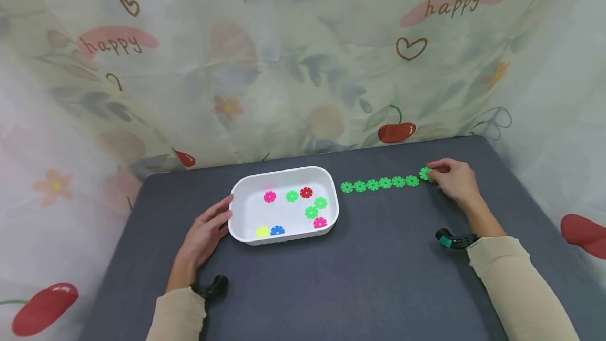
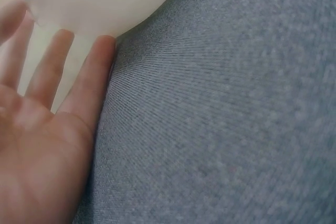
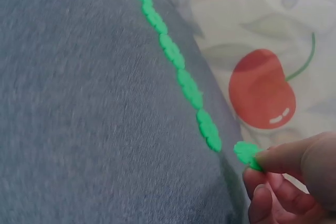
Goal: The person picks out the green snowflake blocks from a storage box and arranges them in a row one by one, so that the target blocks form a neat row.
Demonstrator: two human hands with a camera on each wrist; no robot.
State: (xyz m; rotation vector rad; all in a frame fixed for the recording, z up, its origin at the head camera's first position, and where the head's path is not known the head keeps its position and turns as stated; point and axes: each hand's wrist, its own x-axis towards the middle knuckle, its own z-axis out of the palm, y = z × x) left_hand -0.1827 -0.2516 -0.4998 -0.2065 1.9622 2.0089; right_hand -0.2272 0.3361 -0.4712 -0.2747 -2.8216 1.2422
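Note:
My right hand (image 1: pixel 455 180) pinches a green flower-shaped plastic disc (image 3: pixel 247 154) between thumb and fingers. The disc is just past the right end of a row of several matching green discs (image 1: pixel 373 185) on the table, with a small gap to the last one. A white tray (image 1: pixel 243 225) stands left of the row. My left hand (image 1: pixel 203 236) touches the tray's left side, its fingers (image 2: pixel 86 85) fairly straight against the wall. In the tray lie loose discs: green (image 1: pixel 292 196), pink (image 1: pixel 270 197), red (image 1: pixel 306 192), blue (image 1: pixel 277 230) and yellow (image 1: pixel 262 232).
The dark grey table (image 1: pixel 360 283) carries the tray and the row. Behind its far edge hangs a printed curtain (image 1: pixel 293 83) with cherries and flowers. A thin looped cord (image 1: pixel 494 122) shows by the far right corner. Black bands (image 1: pixel 456 239) sit on both wrists.

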